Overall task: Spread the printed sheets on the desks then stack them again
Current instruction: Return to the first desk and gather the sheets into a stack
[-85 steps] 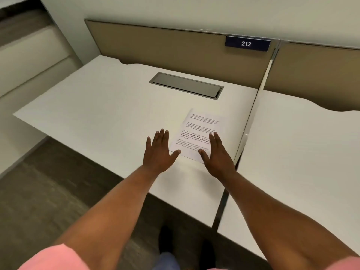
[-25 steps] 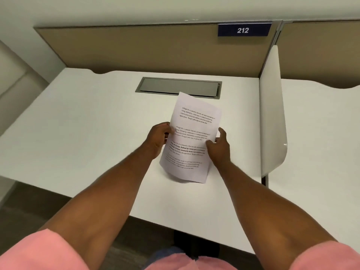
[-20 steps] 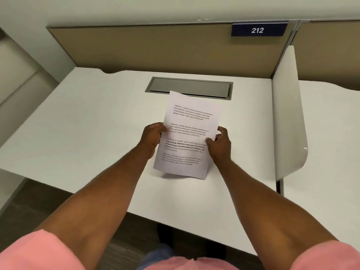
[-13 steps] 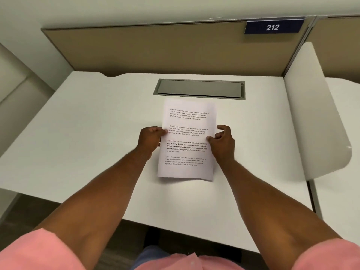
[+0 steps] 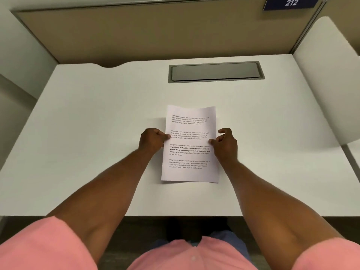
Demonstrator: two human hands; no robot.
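The printed sheets [image 5: 190,145] are in the middle of the white desk [image 5: 87,133], w/ the words facing up. They look almost flat on the top now. About a sec ago they were tipped up in the air and turned a bit; now they sit straight and low. The far edge is curled up a little. Can't tell how many sheets are in the pile.

The left hand [image 5: 153,140] is at the left edge of the pile, fingers curled in, thumb pinching the paper. The right hand [image 5: 226,142] is at the right edge w/ the thumb tip touching the paper; its other fingers are bent and spread loose above the desk, not squeezed. Before, both hands held on tight.

Both arms are bare, w/ pink sleeves [image 5: 44,244] at the bottom.

Past the paper there is a gray metal flap [image 5: 215,72] set into the desk. Behind that stands a tan wall panel [image 5: 146,34]. A dark blue sign [image 5: 291,2] at the top right says 212. A white side divider [image 5: 327,84] stands on the right. The floor under the desk is dark.
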